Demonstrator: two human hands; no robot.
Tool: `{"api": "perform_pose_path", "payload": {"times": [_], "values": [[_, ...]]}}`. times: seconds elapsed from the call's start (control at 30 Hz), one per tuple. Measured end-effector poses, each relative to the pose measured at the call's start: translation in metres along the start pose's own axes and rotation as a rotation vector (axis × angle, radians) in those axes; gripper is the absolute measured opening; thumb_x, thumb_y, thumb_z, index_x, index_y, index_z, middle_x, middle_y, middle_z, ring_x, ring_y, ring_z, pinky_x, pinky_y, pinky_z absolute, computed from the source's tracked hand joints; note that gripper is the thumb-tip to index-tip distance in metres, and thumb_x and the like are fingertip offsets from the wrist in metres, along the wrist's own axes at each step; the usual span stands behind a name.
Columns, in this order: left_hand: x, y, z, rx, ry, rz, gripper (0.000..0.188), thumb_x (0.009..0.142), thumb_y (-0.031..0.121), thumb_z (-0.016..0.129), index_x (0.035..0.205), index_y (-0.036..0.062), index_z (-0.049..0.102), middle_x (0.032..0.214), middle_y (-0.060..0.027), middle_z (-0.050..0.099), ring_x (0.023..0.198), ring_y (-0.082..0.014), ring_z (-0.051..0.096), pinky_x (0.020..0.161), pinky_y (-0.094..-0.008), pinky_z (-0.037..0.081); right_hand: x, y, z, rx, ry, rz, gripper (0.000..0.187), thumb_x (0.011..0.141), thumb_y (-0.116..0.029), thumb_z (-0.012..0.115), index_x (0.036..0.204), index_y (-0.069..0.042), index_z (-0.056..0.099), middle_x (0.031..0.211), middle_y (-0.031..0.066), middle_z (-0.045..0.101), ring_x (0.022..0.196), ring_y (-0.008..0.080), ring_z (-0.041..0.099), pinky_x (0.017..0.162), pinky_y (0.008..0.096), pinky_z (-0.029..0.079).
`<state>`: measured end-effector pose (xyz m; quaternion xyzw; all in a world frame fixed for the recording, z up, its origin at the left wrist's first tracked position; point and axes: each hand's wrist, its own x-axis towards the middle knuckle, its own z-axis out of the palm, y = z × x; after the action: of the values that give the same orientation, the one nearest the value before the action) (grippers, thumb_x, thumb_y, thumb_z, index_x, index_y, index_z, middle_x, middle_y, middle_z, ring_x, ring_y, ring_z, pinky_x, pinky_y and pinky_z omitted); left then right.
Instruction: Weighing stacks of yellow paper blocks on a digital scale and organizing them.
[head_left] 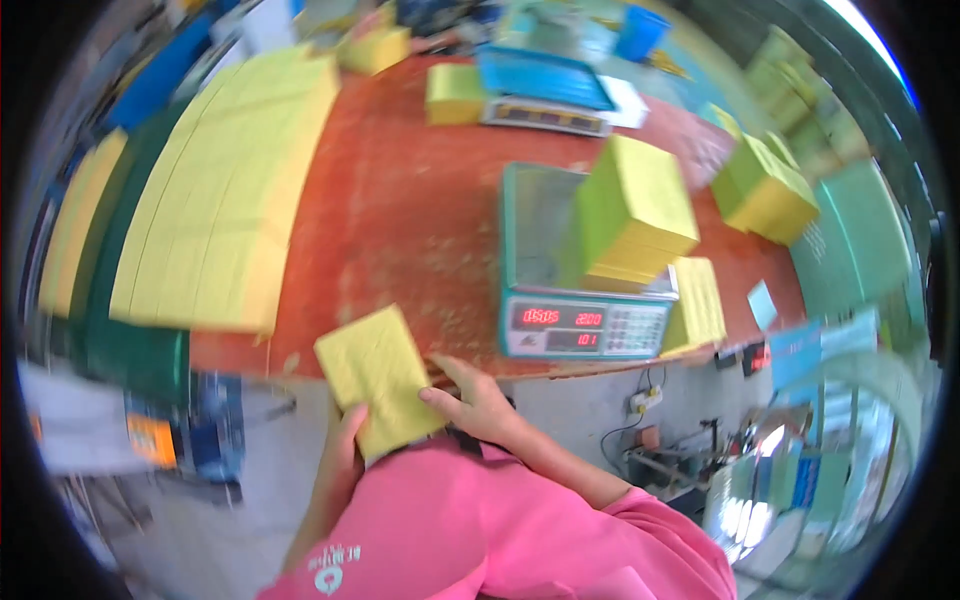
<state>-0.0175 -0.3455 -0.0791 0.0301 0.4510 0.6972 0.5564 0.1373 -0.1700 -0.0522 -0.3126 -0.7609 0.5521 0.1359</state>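
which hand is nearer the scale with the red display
Right. The right hand is off the left front corner of the scale; the left hand is farther left.

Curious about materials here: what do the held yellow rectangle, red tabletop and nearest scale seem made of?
Yellow rectangle: likely paper or thin card, matte, judging by its flat face and crisp corners. Red tabletop: perhaps painted wood, dull, with pale flecks. Nearest scale: probably plastic housing, from its smooth teal frame; its grey plate may be metal, but blur leaves that open.
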Motion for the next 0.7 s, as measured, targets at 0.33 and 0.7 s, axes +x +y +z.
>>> {"api": "perform_pose_path", "payload": {"times": [0.33,0.7], "values": [[0.016,0.075,0.13,0.923,-0.343,0.512,0.041,0.101,0.018,0.042,0.137,-0.0015,0.045,0.134,-0.0128,0.054,0.117,-0.0215,0.056,0.098,-0.0343,0.047,-0.037,-0.044,-0.122,0.609,0.131,-0.038,0.059,0.096,-0.039,0.057,0.141,-0.003,0.045,0.121,0.0073,0.058,0.103,0.0148,0.057,0.075,0.0284,0.051],[0.197,0.092,0.427,0.62,-0.555,0.016,0.068,0.079,0.065,0.062,0.126,0.0164,0.056,0.117,-0.0053,0.061,0.102,-0.0233,0.059,0.083,-0.0453,0.049,0.039,-0.039,-0.386,0.562,0.451,-0.067,0.031,0.097,-0.027,0.054,0.111,-0.001,0.065,0.085,0.0034,0.067,0.073,0.011,0.062,0.065,0.0264,0.05]]}}
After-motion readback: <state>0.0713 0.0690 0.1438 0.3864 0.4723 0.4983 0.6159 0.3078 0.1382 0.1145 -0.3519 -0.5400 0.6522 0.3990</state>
